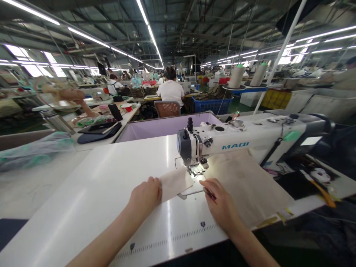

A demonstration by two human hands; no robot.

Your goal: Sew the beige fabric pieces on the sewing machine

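Observation:
My left hand point(146, 193) is closed on the left edge of a small beige fabric piece point(175, 182), which reaches to the lit needle area of a white sewing machine point(230, 139). Just right of the needle, my right hand point(218, 198) is closed around a small dark tool point(210, 193), seen only in part; its thumb and forefinger point at the needle plate. A larger beige fabric sheet point(247, 185) lies flat under the machine arm, to the right of my right hand.
Behind the white table point(97, 185) is a lilac-lined bin point(155, 130). Thread cones point(237, 77) stand behind the machine. A dark pouch point(100, 129) lies at the left. Orange-handled scissors point(324, 194) rest at the right. A seated person point(171, 89) is farther ahead.

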